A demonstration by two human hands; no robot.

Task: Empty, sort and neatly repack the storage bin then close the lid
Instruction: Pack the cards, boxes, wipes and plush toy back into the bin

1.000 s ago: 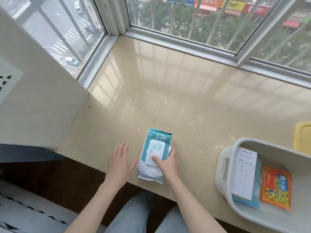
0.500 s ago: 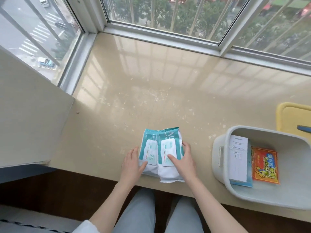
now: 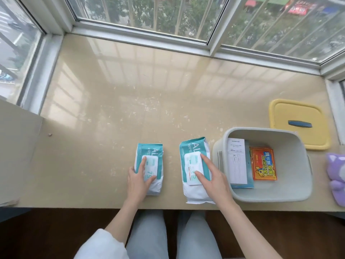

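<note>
Two teal-and-white wipe packs lie side by side near the front edge of the beige sill. My left hand [image 3: 139, 179] rests flat on the left wipe pack [image 3: 149, 152], fingers straight. My right hand [image 3: 212, 176] lies on the right wipe pack [image 3: 192, 146] with straight fingers spread. Just right of it stands the grey storage bin [image 3: 302, 165], lid off, holding a white cable box [image 3: 236, 161] on a blue item and an orange-red packet [image 3: 263, 165]. The yellow lid [image 3: 298, 113] with a dark handle lies behind the bin.
A purple plush [image 3: 337, 176] sits at the right edge beside the bin. A beige board [image 3: 18, 150] leans at the left. Window frames bound the sill at the back and both sides. The sill's front edge runs just below the packs.
The two packs, stacked then touching, have been slid apart: the left hand drew one leftward, the right hand moved the other toward the bin. The view has shifted right, showing lid and plush.
</note>
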